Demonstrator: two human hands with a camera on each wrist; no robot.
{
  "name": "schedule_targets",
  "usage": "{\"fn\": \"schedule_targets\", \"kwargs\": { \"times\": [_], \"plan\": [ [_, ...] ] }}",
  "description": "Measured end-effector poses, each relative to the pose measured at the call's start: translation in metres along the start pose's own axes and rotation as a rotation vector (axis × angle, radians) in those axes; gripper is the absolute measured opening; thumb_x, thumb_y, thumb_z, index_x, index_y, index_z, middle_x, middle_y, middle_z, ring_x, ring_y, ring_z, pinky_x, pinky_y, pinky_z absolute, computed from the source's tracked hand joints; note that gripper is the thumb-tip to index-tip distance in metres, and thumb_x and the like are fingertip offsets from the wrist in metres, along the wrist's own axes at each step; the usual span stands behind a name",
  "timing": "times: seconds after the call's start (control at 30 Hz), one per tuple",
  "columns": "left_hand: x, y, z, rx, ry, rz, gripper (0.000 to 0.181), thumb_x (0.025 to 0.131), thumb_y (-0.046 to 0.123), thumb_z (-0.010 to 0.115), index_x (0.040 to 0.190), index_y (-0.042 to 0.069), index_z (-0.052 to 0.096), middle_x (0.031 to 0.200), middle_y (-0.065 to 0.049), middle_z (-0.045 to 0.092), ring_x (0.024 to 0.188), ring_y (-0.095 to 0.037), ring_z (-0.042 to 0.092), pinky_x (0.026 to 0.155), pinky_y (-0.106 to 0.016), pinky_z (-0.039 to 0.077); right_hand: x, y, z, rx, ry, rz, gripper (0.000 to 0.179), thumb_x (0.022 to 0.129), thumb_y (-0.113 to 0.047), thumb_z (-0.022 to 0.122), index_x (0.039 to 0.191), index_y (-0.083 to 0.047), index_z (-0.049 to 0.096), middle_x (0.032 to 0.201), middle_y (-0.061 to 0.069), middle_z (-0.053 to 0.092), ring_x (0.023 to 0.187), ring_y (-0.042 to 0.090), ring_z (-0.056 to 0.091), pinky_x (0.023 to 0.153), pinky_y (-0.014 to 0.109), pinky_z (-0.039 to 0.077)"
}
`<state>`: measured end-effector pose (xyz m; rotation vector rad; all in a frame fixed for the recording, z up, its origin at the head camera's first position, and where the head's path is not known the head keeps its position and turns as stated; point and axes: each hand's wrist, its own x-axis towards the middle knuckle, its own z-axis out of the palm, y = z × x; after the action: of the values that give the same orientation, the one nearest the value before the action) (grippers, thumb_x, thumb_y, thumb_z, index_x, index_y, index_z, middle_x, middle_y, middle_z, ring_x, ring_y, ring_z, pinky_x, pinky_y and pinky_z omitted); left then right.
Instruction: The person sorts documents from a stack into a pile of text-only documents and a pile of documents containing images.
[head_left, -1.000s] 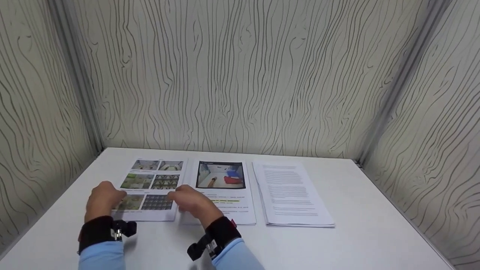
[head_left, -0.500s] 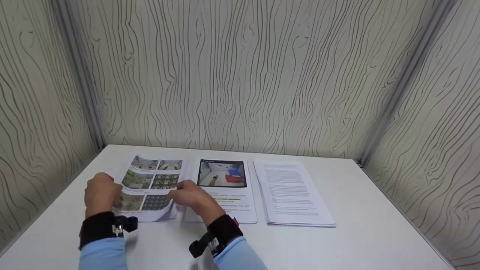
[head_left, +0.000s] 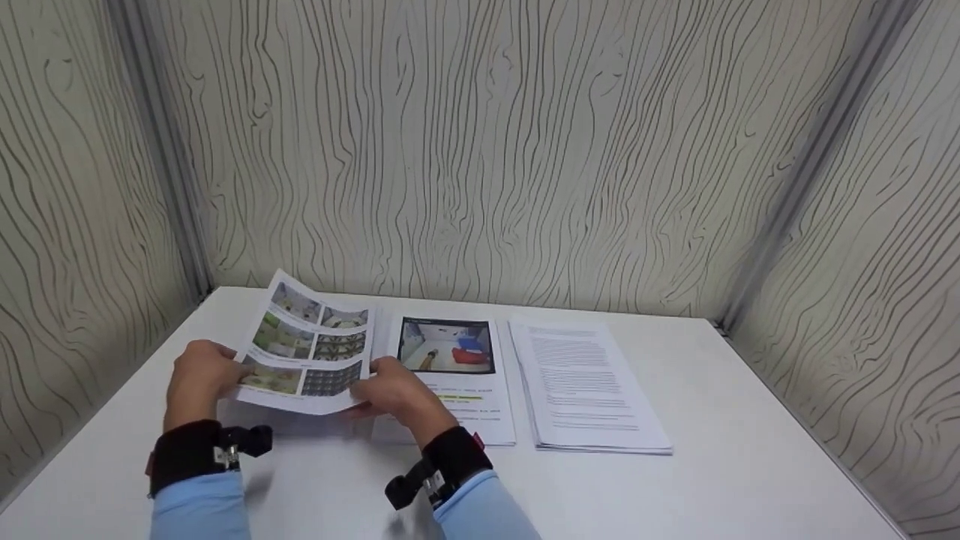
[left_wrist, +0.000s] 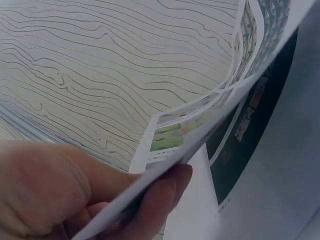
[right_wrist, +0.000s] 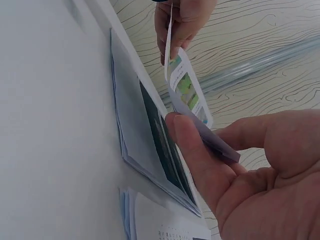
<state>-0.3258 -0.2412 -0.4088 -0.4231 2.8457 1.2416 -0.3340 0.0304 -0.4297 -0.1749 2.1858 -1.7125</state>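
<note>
Both hands hold a printed sheet of paper (head_left: 309, 337) with rows of colour pictures, raised and bowed above the left part of the table. My left hand (head_left: 199, 379) pinches its left edge between thumb and fingers, a grip the left wrist view shows close up on the same sheet (left_wrist: 172, 141). At the opposite edge, my right hand (right_wrist: 270, 167) has the paper between thumb and fingers. Below the raised sheet, a stack of papers (right_wrist: 132, 107) with a dark picture on top lies flat, mostly hidden in the head view.
A middle stack of papers (head_left: 450, 416), topped by a framed picture and highlighted text, lies close to the right hand. Farther right is a text-only stack (head_left: 589, 390). The white table (head_left: 720, 465) meets wood-patterned walls (head_left: 480, 165) at the back and sides.
The picture sheet lay flat one second ago; its near right corner curled up first. Now both hands have lifted it off the stack, its far edge raised and tilted.
</note>
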Motion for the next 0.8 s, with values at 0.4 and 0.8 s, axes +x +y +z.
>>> {"fn": "schedule_targets", "kwargs": {
  "times": [0.4, 0.8],
  "plan": [
    [-0.005, 0.032, 0.002, -0.104, 0.026, 0.040, 0.056, 0.103, 0.017, 0.065, 0.147, -0.016, 0.053, 0.148, -0.041, 0.055, 0.117, -0.042, 0.061, 0.090, -0.045, 0.052, -0.003, -0.014, -0.041, 0.138, 0.018, -0.070, 0.043, 0.096, 0.002, 0.060, 0.139, 0.007, 0.063, 0.126, 0.023, 0.076, 0.114, 0.034, 0.079, 0.093, 0.043, 0.067],
    [-0.021, 0.089, 0.038, -0.228, -0.107, 0.173, 0.054, 0.104, 0.018, 0.068, 0.149, -0.008, 0.054, 0.145, -0.032, 0.065, 0.120, -0.036, 0.072, 0.092, -0.039, 0.057, -0.020, -0.019, -0.129, 0.074, 0.308, -0.121, 0.038, 0.106, -0.010, 0.059, 0.140, 0.008, 0.064, 0.104, 0.013, 0.079, 0.078, 0.011, 0.076, 0.073, 0.028, 0.063]
  ]
}}
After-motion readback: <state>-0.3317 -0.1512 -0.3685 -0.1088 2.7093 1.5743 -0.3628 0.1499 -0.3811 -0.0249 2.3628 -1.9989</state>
